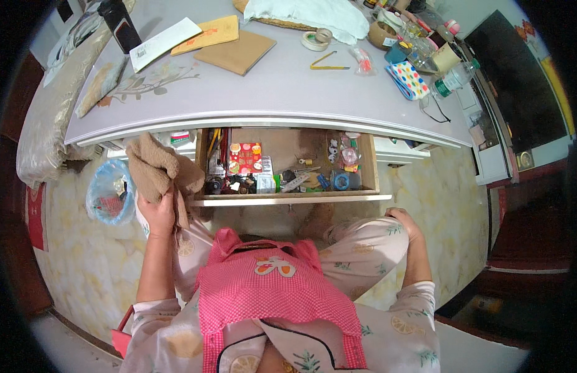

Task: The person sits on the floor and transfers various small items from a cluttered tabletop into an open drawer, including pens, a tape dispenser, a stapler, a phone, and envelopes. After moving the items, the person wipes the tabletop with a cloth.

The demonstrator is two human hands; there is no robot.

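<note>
A crumpled brown cloth [153,163] is bunched in my left hand [159,214], its fingers closed around the lower part. The cloth hangs beside the left end of a pulled-out drawer [295,200]. On my right knee lies my right hand [408,222], fingers laid over the trouser leg with nothing in them. Inside the drawer are a red patterned box [245,157], pencils along the left wall, a blue roll [342,181], and several small tools and packets. My lap is covered by a pink checked apron [270,286].
A bin lined with a blue bag [110,193] stands on the floor at left. On the desk are a brown notebook [235,52], envelopes, tape rolls [316,40], a yellow folding tool [329,64], a dotted cloth [408,81] and a plastic bottle [453,79].
</note>
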